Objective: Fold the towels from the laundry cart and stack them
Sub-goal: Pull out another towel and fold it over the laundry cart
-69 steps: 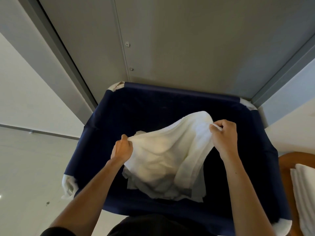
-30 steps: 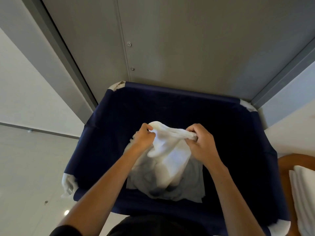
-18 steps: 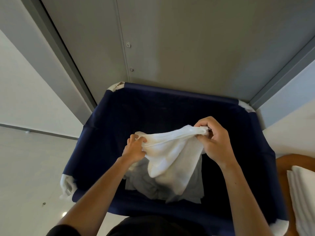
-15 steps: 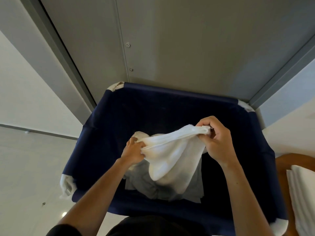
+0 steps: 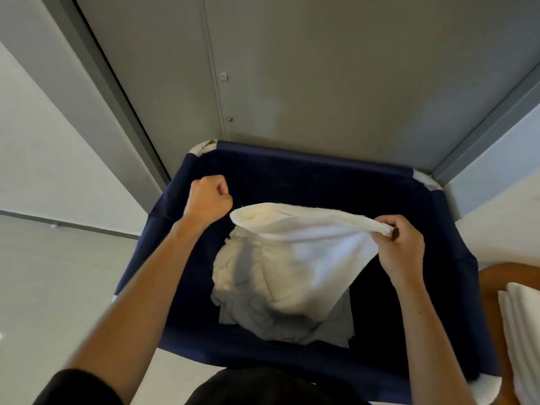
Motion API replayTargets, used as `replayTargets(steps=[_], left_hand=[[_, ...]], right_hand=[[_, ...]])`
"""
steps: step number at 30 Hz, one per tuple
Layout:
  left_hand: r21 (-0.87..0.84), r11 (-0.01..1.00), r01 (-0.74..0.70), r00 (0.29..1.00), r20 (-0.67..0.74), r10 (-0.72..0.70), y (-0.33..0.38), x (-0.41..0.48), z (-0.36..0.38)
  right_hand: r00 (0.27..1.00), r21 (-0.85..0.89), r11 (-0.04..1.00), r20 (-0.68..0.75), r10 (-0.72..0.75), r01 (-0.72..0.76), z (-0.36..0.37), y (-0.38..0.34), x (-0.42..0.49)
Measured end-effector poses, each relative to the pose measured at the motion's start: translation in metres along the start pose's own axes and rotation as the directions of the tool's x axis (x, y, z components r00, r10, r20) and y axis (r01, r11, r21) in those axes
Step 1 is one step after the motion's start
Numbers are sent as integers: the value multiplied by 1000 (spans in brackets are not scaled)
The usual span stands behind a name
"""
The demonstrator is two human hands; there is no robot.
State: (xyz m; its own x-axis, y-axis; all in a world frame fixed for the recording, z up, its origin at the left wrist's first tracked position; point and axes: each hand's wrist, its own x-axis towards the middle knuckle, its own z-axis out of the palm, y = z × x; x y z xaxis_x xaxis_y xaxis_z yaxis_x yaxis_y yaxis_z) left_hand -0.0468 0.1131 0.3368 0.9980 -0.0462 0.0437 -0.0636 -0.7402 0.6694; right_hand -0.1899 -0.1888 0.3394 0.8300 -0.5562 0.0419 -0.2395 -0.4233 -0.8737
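Observation:
A white towel [image 5: 304,244] hangs over the navy laundry cart [image 5: 306,160]. My right hand [image 5: 401,251] pinches its right corner and holds it up. The towel's left end juts out free in the air. My left hand [image 5: 209,200] is curled into a fist just left of that end, above the cart's left side, and I see nothing in it. More crumpled white towels [image 5: 271,314] lie at the bottom of the cart beneath the lifted one.
Folded white towels [image 5: 523,334] are stacked on a wooden surface [image 5: 492,283] at the right edge. A grey metal wall panel [image 5: 321,68] stands right behind the cart. Pale floor [image 5: 58,287] lies to the left.
My left hand has let go of the towel and moved up and to the left. My right hand has carried its corner further right, and the towel hangs from it alone.

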Motion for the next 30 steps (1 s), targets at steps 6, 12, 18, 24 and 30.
replayTargets(steps=[6, 12, 18, 24, 30], left_hand=[[-43, 992, -116, 916, 383, 123, 20, -31, 60], [59, 989, -135, 802, 592, 74, 17, -53, 96], [98, 983, -154, 782, 620, 60, 1, -74, 117], [71, 978, -194, 757, 645, 103, -12, -82, 127], [105, 978, -182, 759, 647, 72, -16, -97, 135]], right_hand=[[958, 38, 987, 234, -164, 159, 10, -23, -5], [967, 82, 983, 184, -174, 162, -5, -35, -3], [987, 74, 988, 79, -138, 133, -9, -38, 1], [985, 85, 986, 87, -152, 144, -11, -42, 0], [989, 106, 987, 74, -132, 123, -8, -48, 1]])
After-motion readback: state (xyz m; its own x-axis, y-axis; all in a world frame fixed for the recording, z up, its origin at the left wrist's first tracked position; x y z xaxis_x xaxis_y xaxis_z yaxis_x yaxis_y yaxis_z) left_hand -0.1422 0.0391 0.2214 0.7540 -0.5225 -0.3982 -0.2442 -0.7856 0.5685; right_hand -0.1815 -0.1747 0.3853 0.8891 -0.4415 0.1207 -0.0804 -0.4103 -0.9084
